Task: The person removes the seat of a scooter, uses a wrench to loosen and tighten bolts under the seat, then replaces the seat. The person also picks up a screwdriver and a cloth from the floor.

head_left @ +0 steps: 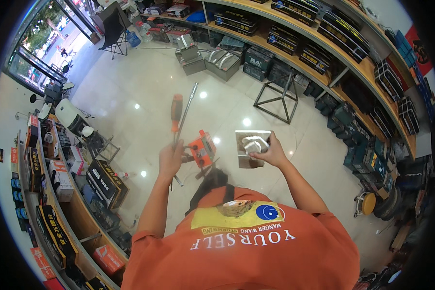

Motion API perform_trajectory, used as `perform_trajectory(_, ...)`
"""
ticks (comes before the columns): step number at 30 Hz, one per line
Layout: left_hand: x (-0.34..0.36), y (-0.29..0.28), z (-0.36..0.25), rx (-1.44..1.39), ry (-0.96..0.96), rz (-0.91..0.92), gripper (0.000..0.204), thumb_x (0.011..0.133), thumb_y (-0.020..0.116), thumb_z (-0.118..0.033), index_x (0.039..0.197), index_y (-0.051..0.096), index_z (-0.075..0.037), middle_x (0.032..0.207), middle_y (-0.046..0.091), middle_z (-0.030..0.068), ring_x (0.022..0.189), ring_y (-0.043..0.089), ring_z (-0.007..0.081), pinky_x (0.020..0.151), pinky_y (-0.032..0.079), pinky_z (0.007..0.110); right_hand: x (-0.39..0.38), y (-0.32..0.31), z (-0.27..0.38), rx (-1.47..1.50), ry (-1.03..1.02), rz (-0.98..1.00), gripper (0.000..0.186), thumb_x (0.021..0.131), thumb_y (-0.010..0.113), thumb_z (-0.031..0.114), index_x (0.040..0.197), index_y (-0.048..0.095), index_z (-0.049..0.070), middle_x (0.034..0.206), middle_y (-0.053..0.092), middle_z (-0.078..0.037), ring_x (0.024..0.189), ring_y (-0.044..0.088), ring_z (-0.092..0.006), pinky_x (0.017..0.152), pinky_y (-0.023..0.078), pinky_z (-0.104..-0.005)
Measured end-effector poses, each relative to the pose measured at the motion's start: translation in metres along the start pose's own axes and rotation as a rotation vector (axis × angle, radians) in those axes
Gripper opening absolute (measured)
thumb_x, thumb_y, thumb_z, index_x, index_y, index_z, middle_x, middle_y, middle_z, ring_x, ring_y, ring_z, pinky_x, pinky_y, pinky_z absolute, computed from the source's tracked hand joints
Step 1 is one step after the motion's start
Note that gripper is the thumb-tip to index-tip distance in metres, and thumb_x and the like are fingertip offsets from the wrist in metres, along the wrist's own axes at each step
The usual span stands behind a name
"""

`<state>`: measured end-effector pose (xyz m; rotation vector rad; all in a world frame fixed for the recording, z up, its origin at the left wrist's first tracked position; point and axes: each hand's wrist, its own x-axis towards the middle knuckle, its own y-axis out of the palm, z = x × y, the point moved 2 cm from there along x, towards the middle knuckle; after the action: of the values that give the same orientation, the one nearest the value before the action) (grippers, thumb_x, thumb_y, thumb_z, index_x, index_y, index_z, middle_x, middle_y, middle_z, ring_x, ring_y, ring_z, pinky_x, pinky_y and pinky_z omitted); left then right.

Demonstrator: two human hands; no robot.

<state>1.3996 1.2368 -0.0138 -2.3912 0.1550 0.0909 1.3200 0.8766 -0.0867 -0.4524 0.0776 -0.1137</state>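
Left hand is gripping an orange-handled screwdriver and long metal rod; right hand fingers are closing around crumpled silver foil atop a square metal plate.

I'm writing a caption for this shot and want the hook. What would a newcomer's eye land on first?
Likely the left hand at centre, gripping an orange-handled screwdriver and a long metal rod together. Just right, the right hand holds a square metal plate with crumpled foil-like material, above a glossy pale floor ringed by stocked shelves.
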Motion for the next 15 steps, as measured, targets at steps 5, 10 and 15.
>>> perform_trajectory(5, 0.134, 0.026, -0.04, -0.067, 0.094, 0.138, 0.045, 0.099, 0.055, -0.035, 0.081, 0.064, 0.006, 0.068, 0.065, 0.0174, 0.062, 0.064, 0.0253, 0.058, 0.048, 0.037, 0.132, 0.012, 0.03, -0.081, -0.106, 0.161, 0.083, 0.056, 0.091, 0.039, 0.113, 0.045, -0.001, 0.102, 0.064, -0.022, 0.095, 0.065, -0.0341, 0.084, 0.052, -0.0396)
perform_trajectory(10, 0.266, 0.051, -0.062, 0.119, 0.303, 0.316, 0.042, 0.097, 0.055, -0.033, 0.08, 0.063, 0.004, 0.069, 0.06, 0.0234, 0.068, 0.06, 0.0412, 0.061, 0.044, 0.048, 0.238, 0.027, 0.074, -0.296, -0.064, 0.406, 0.084, 0.062, 0.085, 0.041, 0.123, 0.045, 0.0, 0.111, 0.062, -0.022, 0.099, 0.062, -0.0402, 0.086, 0.051, -0.0434)
perform_trajectory(15, 0.384, 0.07, -0.115, 0.148, 0.369, 0.452, 0.039, 0.097, 0.055, -0.034, 0.082, 0.064, 0.001, 0.072, 0.061, 0.0235, 0.07, 0.059, 0.0422, 0.063, 0.044, 0.048, 0.35, 0.028, 0.065, -0.478, -0.293, 0.444, 0.087, 0.067, 0.081, 0.043, 0.132, 0.043, 0.0, 0.135, 0.05, -0.02, 0.106, 0.06, -0.04, 0.091, 0.049, -0.045)
